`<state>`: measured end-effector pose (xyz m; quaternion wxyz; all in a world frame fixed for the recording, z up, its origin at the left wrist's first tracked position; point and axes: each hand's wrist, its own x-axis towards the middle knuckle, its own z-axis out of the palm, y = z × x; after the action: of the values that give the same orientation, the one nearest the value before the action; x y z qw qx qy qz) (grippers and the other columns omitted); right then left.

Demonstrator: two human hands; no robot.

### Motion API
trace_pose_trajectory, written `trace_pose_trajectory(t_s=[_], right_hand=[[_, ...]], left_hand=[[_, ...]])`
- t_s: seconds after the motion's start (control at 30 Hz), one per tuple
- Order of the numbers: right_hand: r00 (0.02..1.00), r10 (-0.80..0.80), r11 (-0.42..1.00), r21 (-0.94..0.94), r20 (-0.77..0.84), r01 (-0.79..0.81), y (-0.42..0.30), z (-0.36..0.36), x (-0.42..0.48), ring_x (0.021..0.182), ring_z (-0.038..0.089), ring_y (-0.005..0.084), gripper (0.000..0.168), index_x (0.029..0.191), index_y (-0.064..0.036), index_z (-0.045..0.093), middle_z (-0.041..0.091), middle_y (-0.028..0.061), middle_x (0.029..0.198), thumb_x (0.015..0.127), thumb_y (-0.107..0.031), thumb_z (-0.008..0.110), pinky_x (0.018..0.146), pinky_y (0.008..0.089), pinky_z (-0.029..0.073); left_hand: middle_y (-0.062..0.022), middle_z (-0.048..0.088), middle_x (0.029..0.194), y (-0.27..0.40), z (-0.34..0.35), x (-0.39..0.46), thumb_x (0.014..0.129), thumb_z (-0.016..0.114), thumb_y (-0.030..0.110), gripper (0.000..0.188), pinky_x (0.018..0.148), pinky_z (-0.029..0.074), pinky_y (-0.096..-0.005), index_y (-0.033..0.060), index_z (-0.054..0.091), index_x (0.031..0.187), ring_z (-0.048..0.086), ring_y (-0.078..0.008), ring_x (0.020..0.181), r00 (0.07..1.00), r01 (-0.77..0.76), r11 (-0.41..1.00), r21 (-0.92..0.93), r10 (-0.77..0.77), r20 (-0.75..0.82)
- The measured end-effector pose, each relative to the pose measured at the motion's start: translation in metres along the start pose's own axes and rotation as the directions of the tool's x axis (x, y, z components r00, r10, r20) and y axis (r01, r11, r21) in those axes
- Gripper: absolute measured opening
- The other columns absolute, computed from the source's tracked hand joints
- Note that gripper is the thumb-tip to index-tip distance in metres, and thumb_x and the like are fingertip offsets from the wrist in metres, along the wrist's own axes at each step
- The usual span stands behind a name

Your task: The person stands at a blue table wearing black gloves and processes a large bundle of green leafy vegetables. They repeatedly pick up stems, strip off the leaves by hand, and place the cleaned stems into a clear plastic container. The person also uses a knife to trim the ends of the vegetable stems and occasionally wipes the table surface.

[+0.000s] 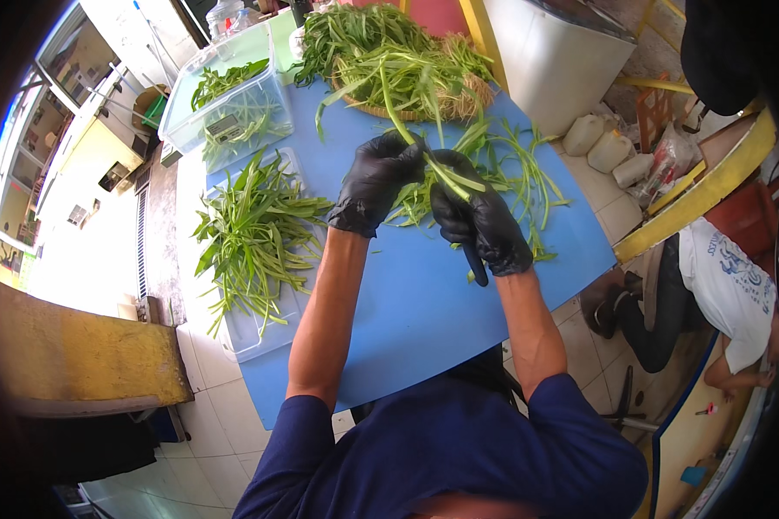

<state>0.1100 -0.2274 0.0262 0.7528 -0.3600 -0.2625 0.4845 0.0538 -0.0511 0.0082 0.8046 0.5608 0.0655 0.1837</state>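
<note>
My left hand (384, 178), in a black glove, pinches a long green stem of leafy vegetable (395, 110), which looks like water spinach. The stem slants down across to my right hand (483, 217), also gloved in black. A knife's dark handle (474, 265) sticks out below that right fist; its blade is mostly hidden by fingers and stem. Under and beyond the right hand, loose stems (526, 168) are strewn over the blue tabletop (402, 305). To the left, a heap of leafy stems (253, 233) rests on a clear plastic lid (250, 334).
A woven basket (383, 113) piled with rooted greens (376, 39) stands at the table's far side. Left of it is a clear plastic bin (276, 107) holding more greens. Plastic jugs (607, 150) sit on the floor to the right, near a seated person (720, 285).
</note>
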Motion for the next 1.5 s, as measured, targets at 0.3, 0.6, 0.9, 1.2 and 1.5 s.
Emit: trace_pose_trajectory(t_s=[0.3,0.6,0.9,1.2,1.5], right_hand=[[0.997,-0.028,0.998,-0.056,-0.068,0.025,-0.001,0.007,-0.003,0.048,0.033,0.0033,0.028,0.122,-0.013,0.046,0.042,-0.0034,0.067,0.096,-0.022,0.053,0.041,0.0179,0.027],[0.999,-0.046,0.999,-0.015,-0.006,0.046,-0.005,0.017,-0.005,0.048,0.033,0.0033,0.029,0.124,-0.012,0.045,0.042,-0.0037,0.065,0.097,-0.020,0.050,0.040,0.0182,0.027],[0.998,-0.061,0.994,-0.092,-0.012,0.060,-0.001,0.012,-0.004,0.046,0.032,0.0031,0.029,0.127,-0.017,0.044,0.040,-0.0032,0.065,0.098,-0.021,0.046,0.039,0.0167,0.026],[0.999,-0.044,0.998,-0.053,-0.009,0.043,-0.003,0.016,0.007,0.049,0.035,0.0030,0.026,0.121,-0.013,0.046,0.042,-0.0047,0.064,0.097,-0.021,0.051,0.042,0.0181,0.030],[0.999,0.005,0.999,-0.034,0.040,-0.003,-0.003,0.018,0.002,0.049,0.036,0.0036,0.027,0.123,-0.014,0.047,0.046,-0.0013,0.067,0.097,-0.018,0.051,0.043,0.0180,0.031]], left_hand=[[-0.0037,0.062,0.079,0.011,0.003,-0.003,0.088,0.066,0.018,0.020,0.065,0.049,-0.0260,-0.0013,0.065,0.095,0.057,-0.0120,0.069,1.000,0.007,0.993,-0.120,-0.006,0.012],[-0.0085,0.066,0.087,0.007,-0.001,-0.002,0.088,0.065,0.013,0.018,0.069,0.053,-0.0308,-0.0008,0.063,0.099,0.062,-0.0168,0.071,1.000,-0.021,0.993,-0.120,0.024,0.019],[-0.0037,0.064,0.085,0.012,-0.001,-0.002,0.090,0.063,0.013,0.016,0.071,0.049,-0.0276,0.0001,0.063,0.099,0.059,-0.0124,0.075,0.999,-0.040,0.993,-0.108,0.043,0.028],[-0.0063,0.065,0.089,0.007,0.004,-0.004,0.088,0.066,0.015,0.022,0.076,0.051,-0.0288,0.0003,0.063,0.104,0.062,-0.0144,0.082,0.998,-0.017,0.997,-0.075,0.021,0.055],[-0.0052,0.064,0.094,0.020,-0.006,-0.006,0.090,0.063,0.014,0.023,0.078,0.050,-0.0280,-0.0016,0.063,0.107,0.061,-0.0141,0.084,0.997,-0.063,0.983,-0.173,0.052,-0.065]])
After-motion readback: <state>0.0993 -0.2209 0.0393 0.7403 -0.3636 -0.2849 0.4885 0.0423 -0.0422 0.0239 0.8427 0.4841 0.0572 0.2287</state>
